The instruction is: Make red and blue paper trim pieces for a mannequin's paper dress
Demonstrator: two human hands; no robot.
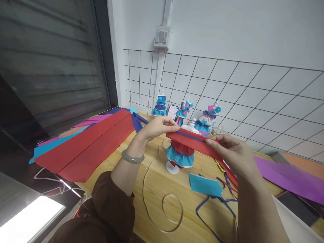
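Between my two hands a red paper strip [196, 138] with a thin blue band along it is stretched in the air. My left hand [162, 127] pinches its left end, thumb against fingers. Farther right, my right hand [227, 148] grips the strip between thumb and fingers, and more red hangs down behind that hand. Just behind and below the strip stands a small white dress form [172, 167] wearing a red and light-blue ruffled skirt [181, 157]. The strip hides the form's middle.
Three small dressed forms [160, 106] and a phone [172, 111] stand near the wall grid. Large red sheets [93, 145] lie at left, purple paper [288, 175] at right. A light-blue piece [205, 185], blue strips [202, 206] and a looped cord [174, 229] lie in front.
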